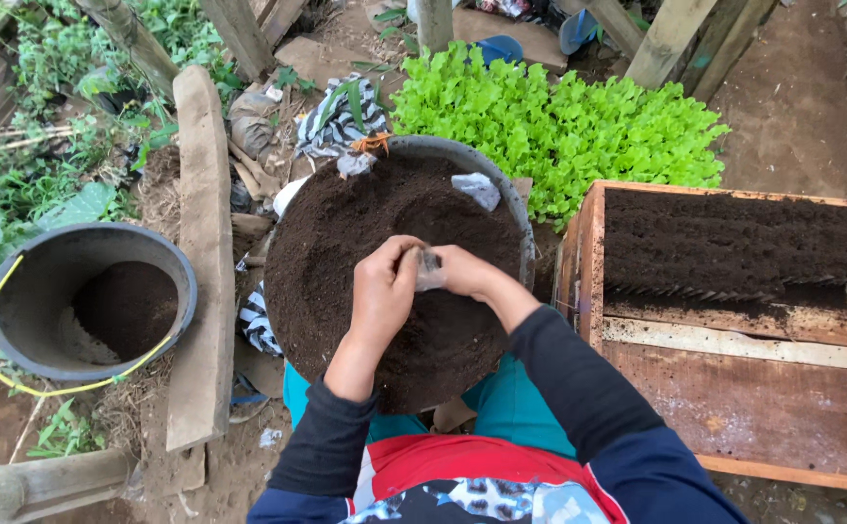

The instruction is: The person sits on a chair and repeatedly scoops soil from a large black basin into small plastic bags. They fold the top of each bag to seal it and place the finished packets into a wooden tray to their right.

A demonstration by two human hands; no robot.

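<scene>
A black bucket [89, 296] with a yellow cord on its rim holds some soil at the left. A wooden plank [202, 262] lies beside it. Green lettuce seedlings [559, 126] grow ahead. A wooden tray [734, 330] at the right holds 1 block of dark soil-filled bags [734, 243].

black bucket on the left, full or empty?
Partly full: the black bucket stands upright with soil covering only its bottom, inner wall bare above.

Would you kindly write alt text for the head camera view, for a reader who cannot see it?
Seen from above, a person's left hand and right hand together hold a small clear plastic bag over a large round basin of dark soil. A black bucket sits to the left, a wooden tray with filled soil bags to the right, and green lettuce seedlings grow beyond.
</scene>
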